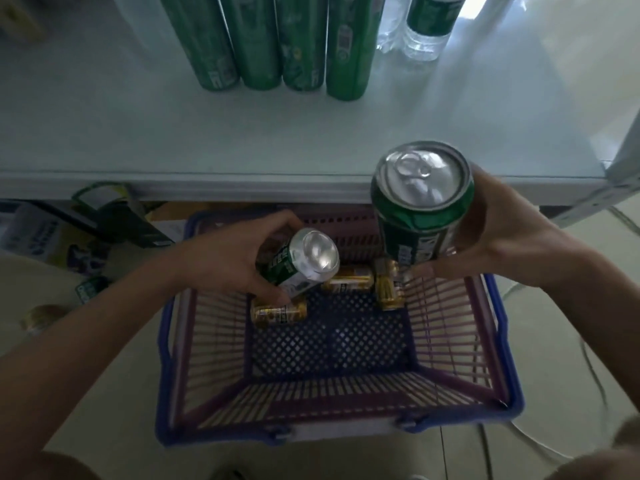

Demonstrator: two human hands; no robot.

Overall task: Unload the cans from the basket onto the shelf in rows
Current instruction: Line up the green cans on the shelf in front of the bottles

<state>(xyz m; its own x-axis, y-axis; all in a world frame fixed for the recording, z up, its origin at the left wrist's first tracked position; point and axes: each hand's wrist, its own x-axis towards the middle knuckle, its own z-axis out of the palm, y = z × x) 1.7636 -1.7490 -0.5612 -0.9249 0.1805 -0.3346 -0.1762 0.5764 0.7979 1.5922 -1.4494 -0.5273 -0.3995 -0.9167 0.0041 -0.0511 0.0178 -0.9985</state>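
Observation:
A blue and purple plastic basket (457,344) sits on the floor below a white shelf (138,133). My right hand (512,233) holds a green can (420,209) upright above the basket's far right corner, near the shelf's front edge. Inside the basket, my left hand (228,258) grips a second green can (299,259), tilted with its base toward me. Three gold cans lie on the basket floor: one (278,312) under my left hand, one (348,279) in the middle, one (388,284) to the right. Several tall green cans (263,46) stand in a row at the shelf's back.
A clear water bottle with a green label (427,29) stands right of the tall green cans. The shelf's metal post (620,161) rises at the right. Boxes and packages (69,230) sit under the shelf on the left. A cable (588,358) runs over the floor at right.

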